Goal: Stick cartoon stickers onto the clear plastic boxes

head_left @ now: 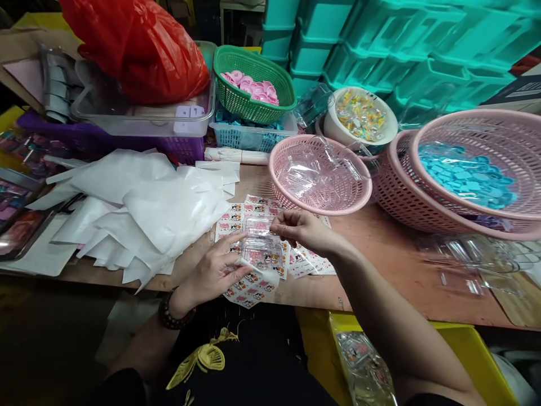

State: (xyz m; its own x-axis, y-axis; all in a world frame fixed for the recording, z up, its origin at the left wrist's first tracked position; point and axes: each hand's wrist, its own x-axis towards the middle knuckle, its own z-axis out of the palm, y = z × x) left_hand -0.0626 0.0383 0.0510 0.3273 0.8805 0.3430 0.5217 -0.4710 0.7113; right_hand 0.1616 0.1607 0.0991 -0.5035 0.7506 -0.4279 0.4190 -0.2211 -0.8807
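Observation:
A clear plastic case (262, 243) lies over printed sticker sheets (230, 220) with cat pictures at the table's front edge. My left hand (215, 268) grips the case from the left, fingers along its side. Its thumb lies by a curled sticker sheet edge (270, 277), white on the underside, which hangs over the table edge. Thumb and fingers of my right hand (302, 228) are pinched together at the case's upper right. What is between those fingertips is too small to make out.
Left lies a pile of white backing paper (156, 197). A pink basket (321, 203) of clear plastic pieces stands ahead. Behind are a green basket (253, 110) and a white bowl (338, 121). Larger pink baskets (397, 192) and clear cases (465, 276) occupy the right.

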